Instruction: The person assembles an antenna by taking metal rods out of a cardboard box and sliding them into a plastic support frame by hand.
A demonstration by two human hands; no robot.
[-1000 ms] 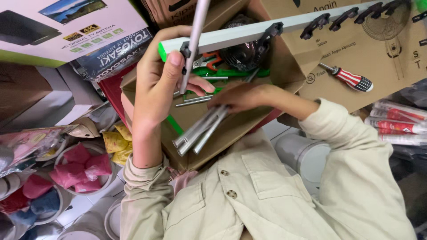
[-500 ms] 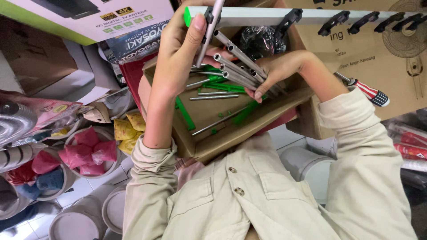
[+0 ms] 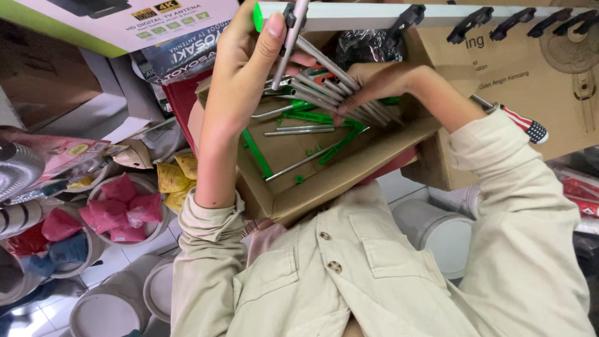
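A single metal rod [image 3: 288, 43] is pinched upright in the left hand [image 3: 249, 56]; a bundle of rods [image 3: 331, 87] is clasped in the right hand [image 3: 380, 81] above the open cardboard box [image 3: 324, 187]. The bundle is best kept level, so none slips

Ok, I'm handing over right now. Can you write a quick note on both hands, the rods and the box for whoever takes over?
Left hand: fingers closed on a single silver rod, held upright near the white bar.
Right hand: gripping a bundle of silver rods over the open cardboard box.
Done: several rods are gathered in the right hand.
Left: a few loose rods and green plastic pieces lie in the box.
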